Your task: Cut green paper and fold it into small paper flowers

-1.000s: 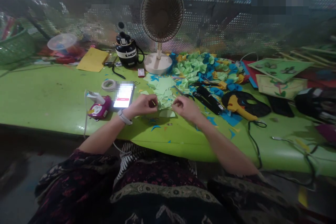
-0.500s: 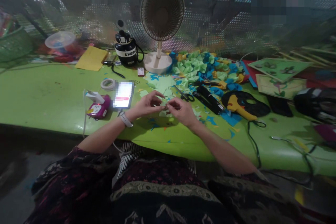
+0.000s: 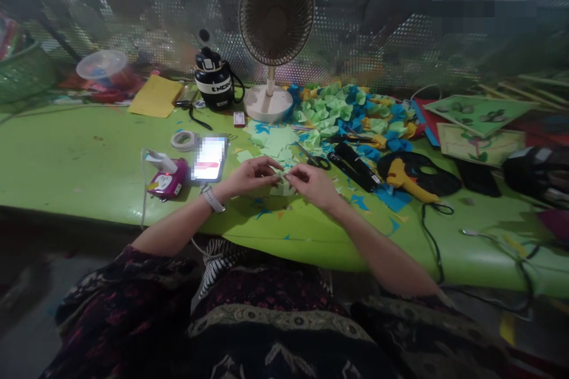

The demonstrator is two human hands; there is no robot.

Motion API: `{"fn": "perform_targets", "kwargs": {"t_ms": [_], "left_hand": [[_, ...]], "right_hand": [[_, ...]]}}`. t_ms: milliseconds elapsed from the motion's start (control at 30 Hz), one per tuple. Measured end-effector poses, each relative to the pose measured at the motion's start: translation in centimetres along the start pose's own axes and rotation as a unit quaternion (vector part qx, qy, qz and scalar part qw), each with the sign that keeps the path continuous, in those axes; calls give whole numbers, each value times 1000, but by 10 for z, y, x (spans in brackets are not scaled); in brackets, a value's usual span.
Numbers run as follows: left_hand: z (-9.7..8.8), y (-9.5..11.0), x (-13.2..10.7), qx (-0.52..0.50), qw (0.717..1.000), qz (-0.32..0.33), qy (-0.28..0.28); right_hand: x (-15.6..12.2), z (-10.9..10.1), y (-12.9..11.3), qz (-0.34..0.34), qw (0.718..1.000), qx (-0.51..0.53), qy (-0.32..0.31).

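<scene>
My left hand (image 3: 254, 176) and my right hand (image 3: 311, 183) meet over the middle of the green table, fingertips closed in a pinch. Between them shows a small piece of light green paper (image 3: 281, 179), partly covered by the fingers. Just beyond lie loose light green paper sheets (image 3: 278, 141) and a pair of scissors (image 3: 317, 161) with dark handles. Behind these spreads a heap of folded paper shapes (image 3: 331, 108) in green, blue and yellow. Blue paper scraps (image 3: 264, 212) are scattered below my hands.
A fan (image 3: 269, 103) and a black bottle (image 3: 216, 87) stand at the back. Left of my hands are a lit phone (image 3: 208, 159), a tape roll (image 3: 182, 140) and a purple power adapter (image 3: 168, 180). Rightward lie a black stapler (image 3: 353, 166) and a yellow glue gun (image 3: 409, 179).
Light green paper now shows between my fingertips, where little of it was visible before. My hands have shifted only slightly, and the view has tilted a bit.
</scene>
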State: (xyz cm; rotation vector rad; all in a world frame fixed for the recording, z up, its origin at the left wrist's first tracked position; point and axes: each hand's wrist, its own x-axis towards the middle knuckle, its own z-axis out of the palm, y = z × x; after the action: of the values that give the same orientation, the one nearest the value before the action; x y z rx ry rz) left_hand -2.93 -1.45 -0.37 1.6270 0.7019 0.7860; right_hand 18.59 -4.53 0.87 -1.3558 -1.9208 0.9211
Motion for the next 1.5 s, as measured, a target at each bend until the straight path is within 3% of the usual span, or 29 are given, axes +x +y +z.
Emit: {"fn": "perform_targets", "kwargs": {"t_ms": [167,367,533,633,767,833,967,1100,1267,1500], "left_hand": [[-9,3,-1,132,991,-22,32],[-5,4,0,328,938,-93,-56],[1,1,0,355,928,-83,-80],[-1,-1,0,349,931,-84,-58],[-3,-2,0,274,961,-26,20],[-2,-3,1,179,984,-13,14],[2,-6,1,-34,993,-91,-60],[5,-9,2,-175,973,-147,-44],[6,-7,1,-220,963,-146,-53],[6,-4,0,-237,962,-119,-70]], "right_hand": [[4,-14,4,22,993,-116,-9],[0,-13,2,62,976,-183,-98],[0,-5,4,68,984,-129,-103],[1,-5,6,56,991,-87,-84],[1,-11,1,-4,997,-52,-57],[0,-14,-2,-27,998,-39,-48],[-1,-14,-3,-45,998,-34,-9],[0,-6,1,-45,998,-8,38],[-1,1,5,-5,999,11,33],[-3,1,2,-1,999,25,44]]}}
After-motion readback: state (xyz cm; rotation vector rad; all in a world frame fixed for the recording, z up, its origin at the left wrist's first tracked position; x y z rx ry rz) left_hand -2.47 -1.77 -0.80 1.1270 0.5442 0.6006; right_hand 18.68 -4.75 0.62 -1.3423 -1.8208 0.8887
